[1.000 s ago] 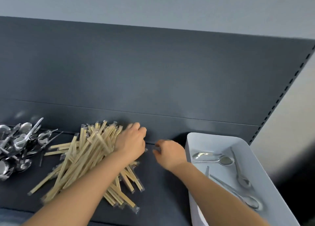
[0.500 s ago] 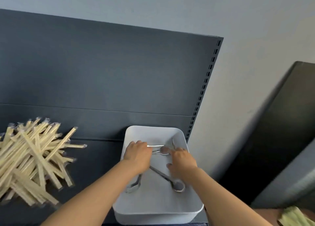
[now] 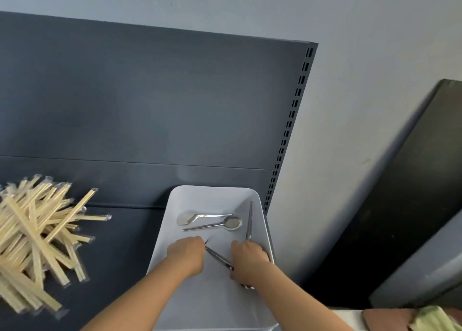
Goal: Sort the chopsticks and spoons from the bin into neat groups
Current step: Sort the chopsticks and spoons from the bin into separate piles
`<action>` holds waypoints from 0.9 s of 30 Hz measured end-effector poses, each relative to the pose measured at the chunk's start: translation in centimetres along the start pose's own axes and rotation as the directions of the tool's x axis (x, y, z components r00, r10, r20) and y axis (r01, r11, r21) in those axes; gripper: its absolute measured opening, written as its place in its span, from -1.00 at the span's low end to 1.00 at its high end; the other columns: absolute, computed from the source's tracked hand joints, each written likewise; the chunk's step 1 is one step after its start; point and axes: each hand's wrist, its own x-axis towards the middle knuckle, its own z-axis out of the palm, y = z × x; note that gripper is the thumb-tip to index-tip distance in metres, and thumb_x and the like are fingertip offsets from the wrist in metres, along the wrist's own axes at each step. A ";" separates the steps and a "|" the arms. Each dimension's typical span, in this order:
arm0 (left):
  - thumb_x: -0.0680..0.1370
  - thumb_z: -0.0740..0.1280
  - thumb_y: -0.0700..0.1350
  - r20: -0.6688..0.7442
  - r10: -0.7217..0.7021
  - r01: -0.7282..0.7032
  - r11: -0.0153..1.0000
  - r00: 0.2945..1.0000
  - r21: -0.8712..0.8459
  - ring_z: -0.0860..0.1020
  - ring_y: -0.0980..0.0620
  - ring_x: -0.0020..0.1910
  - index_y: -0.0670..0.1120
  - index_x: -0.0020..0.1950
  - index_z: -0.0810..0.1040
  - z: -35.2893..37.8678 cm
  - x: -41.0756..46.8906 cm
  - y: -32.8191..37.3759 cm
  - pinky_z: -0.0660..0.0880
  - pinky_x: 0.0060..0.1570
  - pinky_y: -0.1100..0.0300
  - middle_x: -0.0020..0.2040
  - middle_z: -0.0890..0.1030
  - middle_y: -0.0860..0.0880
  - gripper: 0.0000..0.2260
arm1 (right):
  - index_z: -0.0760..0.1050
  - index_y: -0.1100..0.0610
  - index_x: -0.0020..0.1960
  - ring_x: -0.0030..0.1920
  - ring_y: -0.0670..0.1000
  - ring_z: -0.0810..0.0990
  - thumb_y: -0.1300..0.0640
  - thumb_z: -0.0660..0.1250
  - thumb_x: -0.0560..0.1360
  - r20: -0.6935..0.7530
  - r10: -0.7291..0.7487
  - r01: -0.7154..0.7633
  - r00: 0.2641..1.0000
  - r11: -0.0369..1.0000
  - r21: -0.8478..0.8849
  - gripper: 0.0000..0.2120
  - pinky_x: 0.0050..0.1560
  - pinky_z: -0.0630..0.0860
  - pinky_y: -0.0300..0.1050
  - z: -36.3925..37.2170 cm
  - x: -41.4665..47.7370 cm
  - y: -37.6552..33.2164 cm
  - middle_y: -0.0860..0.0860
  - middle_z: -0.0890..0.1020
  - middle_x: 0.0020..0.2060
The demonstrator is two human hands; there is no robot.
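On the shelf (image 3: 120, 233), a spoon (image 3: 218, 256) runs between hands (image 3: 186, 255) (image 3: 248, 260).

Left hand (image 3: 186, 253), right hand (image 3: 247, 258) bare; forearms bare down to frame edge.

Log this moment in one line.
left hand: in white bin, by diagonal spoon handle tip, grip unclear | right hand: over that spoon, grip unclear | two spoons: bin's far end | chopsticks: piled left
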 end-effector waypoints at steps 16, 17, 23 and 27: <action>0.54 0.24 -0.10 -0.227 0.227 -0.211 0.973 0.947 0.093 0.39 -0.04 0.27 -0.07 0.17 0.52 -0.9 8.0 -0.9 0.37 0.14 0.11 0.27 0.36 -0.04 -0.78 | -0.18 0.21 0.55 0.27 0.22 0.42 0.24 0.29 0.48 -0.099 0.090 -0.095 0.991 0.994 -0.045 -0.17 0.21 0.44 0.00 -0.5 2.3 -0.4 0.29 0.32 0.32; 0.56 0.23 -0.08 -0.216 0.227 -0.215 0.973 0.950 0.079 0.42 -0.05 0.25 -0.06 0.17 0.52 -1.0 8.3 -1.0 0.37 0.13 0.10 0.24 0.40 -0.03 -0.78 | -0.20 0.22 0.55 0.26 0.21 0.45 0.25 0.27 0.49 -0.087 0.095 -0.099 0.992 0.994 -0.050 -0.17 0.19 0.45 0.01 -0.6 2.5 -0.4 0.28 0.37 0.30; 0.52 0.21 -0.26 -0.234 0.230 -0.200 0.969 0.945 0.149 0.56 -0.09 0.10 -0.05 0.19 0.37 -2.0 8.6 -0.5 0.24 -0.10 0.11 0.10 0.59 -0.02 -0.74 | -0.02 0.24 0.51 0.25 0.18 0.52 0.32 0.17 0.55 -0.057 0.165 -0.163 0.985 0.986 0.044 -0.40 0.15 0.46 0.02 -1.5 3.4 -0.4 0.17 0.51 0.26; 0.55 0.21 -0.13 -0.100 0.165 -0.174 0.981 0.981 -0.084 0.55 -0.10 0.06 -0.04 0.10 0.48 -1.8 9.0 -0.6 0.31 -0.09 0.15 0.10 0.58 -0.04 -0.85 | 0.27 0.21 0.33 0.26 0.17 0.52 0.26 0.18 0.55 -0.043 0.173 -0.169 0.984 0.983 0.074 -0.65 0.17 0.45 -0.02 -1.7 3.5 -0.7 0.15 0.52 0.25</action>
